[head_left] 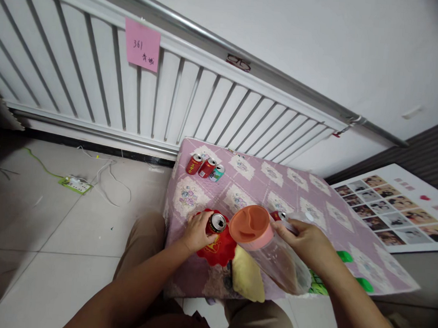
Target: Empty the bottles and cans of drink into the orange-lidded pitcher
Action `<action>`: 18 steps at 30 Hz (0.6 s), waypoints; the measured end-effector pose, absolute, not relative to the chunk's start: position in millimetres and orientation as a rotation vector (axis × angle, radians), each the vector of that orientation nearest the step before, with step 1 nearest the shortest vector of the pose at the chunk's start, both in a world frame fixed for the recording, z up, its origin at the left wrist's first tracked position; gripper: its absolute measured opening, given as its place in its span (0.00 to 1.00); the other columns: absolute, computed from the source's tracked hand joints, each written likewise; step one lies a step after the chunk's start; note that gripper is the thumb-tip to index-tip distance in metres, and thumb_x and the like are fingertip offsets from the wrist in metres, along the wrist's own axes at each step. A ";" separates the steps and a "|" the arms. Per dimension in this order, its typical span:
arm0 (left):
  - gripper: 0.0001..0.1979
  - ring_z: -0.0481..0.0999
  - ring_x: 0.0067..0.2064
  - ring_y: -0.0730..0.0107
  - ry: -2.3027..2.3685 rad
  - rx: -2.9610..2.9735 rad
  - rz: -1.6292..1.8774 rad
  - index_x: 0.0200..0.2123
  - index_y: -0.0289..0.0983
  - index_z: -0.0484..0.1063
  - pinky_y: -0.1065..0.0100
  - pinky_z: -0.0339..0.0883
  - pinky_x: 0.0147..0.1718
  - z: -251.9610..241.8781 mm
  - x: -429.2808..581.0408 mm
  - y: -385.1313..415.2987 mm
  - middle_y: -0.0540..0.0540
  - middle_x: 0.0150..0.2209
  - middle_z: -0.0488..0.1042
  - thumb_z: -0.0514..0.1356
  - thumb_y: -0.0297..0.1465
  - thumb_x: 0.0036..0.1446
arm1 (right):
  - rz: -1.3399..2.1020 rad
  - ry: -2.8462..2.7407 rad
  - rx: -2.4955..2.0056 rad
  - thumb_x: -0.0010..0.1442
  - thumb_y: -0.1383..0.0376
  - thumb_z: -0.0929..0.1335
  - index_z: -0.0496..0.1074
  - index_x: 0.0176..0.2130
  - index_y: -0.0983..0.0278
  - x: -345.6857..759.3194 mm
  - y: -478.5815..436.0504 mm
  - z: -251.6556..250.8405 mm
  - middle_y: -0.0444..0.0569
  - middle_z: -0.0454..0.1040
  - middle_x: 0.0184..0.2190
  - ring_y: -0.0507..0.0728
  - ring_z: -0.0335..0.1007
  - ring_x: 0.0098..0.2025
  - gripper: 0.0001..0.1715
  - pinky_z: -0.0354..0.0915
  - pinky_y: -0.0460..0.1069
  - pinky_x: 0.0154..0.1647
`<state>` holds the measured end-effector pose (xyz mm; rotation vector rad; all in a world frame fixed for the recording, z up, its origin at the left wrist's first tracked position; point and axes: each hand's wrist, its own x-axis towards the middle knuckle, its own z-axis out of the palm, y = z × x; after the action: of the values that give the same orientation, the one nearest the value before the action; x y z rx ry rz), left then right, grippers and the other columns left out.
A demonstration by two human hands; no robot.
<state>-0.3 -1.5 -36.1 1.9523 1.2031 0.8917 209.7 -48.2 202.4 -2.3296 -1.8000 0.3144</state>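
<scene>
My left hand (pixel 197 231) is wrapped round a dark red drink can (pixel 216 224), whose opened top faces me. It holds the can over a red scalloped plate (pixel 223 255). My right hand (pixel 303 239) grips the handle of a clear plastic pitcher (pixel 283 265) with an orange lid (pixel 250 224). The pitcher is tilted, its lid end toward the can; I cannot tell whether liquid is flowing. A folded yellow cloth (pixel 248 275) lies just below the plate. Partly hidden behind the pitcher and my right hand is another red can (pixel 279 216).
Two red cans (pixel 194 164) and a teal can (pixel 217 173) stand at the back left of the cloth-covered table (pixel 254 185). Green items (pixel 363 284) lie at the right. A white radiator (pixel 207 104) runs behind. On the floor are a power strip (pixel 74 185) and cables.
</scene>
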 end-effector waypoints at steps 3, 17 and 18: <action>0.37 0.69 0.62 0.50 1.201 1.960 0.889 0.60 0.42 0.61 0.45 0.53 0.64 -35.0 -0.9 -1.7 0.40 0.61 0.71 0.70 0.33 0.48 | 0.320 -1.809 -2.314 0.53 0.39 0.65 0.69 0.19 0.63 209.4 -47.9 202.5 0.43 0.62 0.16 0.52 0.58 0.21 0.32 0.54 0.47 0.20; 0.37 0.69 0.61 0.50 1.200 1.946 0.879 0.60 0.42 0.61 0.46 0.54 0.64 -31.3 -2.3 -1.7 0.41 0.60 0.71 0.70 0.32 0.47 | 0.289 -1.843 -2.236 0.54 0.40 0.67 0.69 0.18 0.62 200.9 -47.2 204.8 0.43 0.65 0.14 0.51 0.57 0.19 0.31 0.53 0.47 0.18; 0.37 0.70 0.61 0.50 1.199 1.950 0.880 0.60 0.42 0.61 0.46 0.54 0.64 -31.3 -2.3 -1.5 0.41 0.60 0.72 0.70 0.33 0.47 | 0.294 -1.847 -2.236 0.54 0.41 0.67 0.69 0.18 0.62 200.9 -46.9 204.7 0.43 0.65 0.14 0.51 0.57 0.19 0.31 0.53 0.47 0.18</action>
<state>-2.3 -1.5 -31.3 1.9500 1.1986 0.8802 200.9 -46.9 204.7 -2.2358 -1.8472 0.2944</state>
